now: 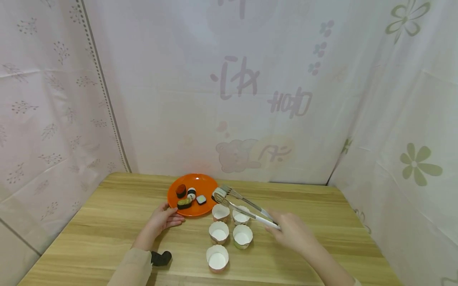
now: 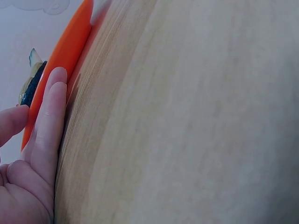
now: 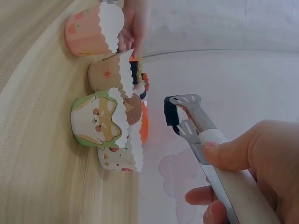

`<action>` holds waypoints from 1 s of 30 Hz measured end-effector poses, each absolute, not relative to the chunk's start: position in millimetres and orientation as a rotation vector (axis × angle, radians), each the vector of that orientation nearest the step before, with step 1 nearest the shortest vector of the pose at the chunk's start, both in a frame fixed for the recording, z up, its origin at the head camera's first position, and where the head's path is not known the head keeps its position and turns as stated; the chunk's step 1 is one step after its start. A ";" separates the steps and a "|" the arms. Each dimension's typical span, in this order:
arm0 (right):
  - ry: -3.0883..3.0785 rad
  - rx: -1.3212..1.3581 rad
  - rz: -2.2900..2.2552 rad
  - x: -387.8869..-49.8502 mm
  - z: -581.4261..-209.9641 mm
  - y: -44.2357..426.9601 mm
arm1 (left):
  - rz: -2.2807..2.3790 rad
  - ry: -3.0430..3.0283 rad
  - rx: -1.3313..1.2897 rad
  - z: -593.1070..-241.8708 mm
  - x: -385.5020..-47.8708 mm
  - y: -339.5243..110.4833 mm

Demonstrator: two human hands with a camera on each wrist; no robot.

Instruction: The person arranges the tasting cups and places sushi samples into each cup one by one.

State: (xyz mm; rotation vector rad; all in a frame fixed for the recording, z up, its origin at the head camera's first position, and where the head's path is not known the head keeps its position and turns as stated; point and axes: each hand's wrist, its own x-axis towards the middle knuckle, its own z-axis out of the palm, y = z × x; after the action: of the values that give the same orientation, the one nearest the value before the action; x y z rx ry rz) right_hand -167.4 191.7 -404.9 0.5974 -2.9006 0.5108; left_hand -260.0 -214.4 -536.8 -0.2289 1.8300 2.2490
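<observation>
My left hand point(image 1: 162, 221) holds the near left rim of an orange plate point(image 1: 205, 182), thumb above and fingers along its underside in the left wrist view. On the plate lie a red-topped sushi piece point(image 1: 181, 191), a white and black one point(image 1: 191, 193), a yellow-topped one point(image 1: 184, 203) and a small square roll point(image 1: 201, 200). My right hand point(image 1: 291, 234) grips metal tongs point(image 1: 250, 210) with white handles. Between the tongs' tips is another sushi piece point(image 1: 218, 193), white with a black base, raised near the plate's right edge.
Several paper baking cups point(image 1: 218, 259) stand in two columns in front of the plate, below the tongs. The wooden table point(image 1: 293, 262) meets a printed curtain point(image 1: 171, 119) at the back. A black strap-like object point(image 1: 162, 258) shows beside my left sleeve.
</observation>
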 end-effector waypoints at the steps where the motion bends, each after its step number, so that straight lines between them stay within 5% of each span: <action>1: -2.903 0.595 0.503 -167.0 -404.5 192.2 | 2.248 1.832 -0.231 -536.7 -259.9 -214.4; 30: -2.932 0.636 0.444 -153.5 -406.1 200.9 | 2.264 1.814 -0.210 -539.0 -259.5 -215.2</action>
State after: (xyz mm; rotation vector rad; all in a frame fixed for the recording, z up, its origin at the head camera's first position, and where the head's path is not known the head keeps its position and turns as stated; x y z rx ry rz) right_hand -153.5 200.9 -406.1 0.6358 -2.9318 0.4439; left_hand -259.5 -215.2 -539.0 -0.2101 1.8138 2.2645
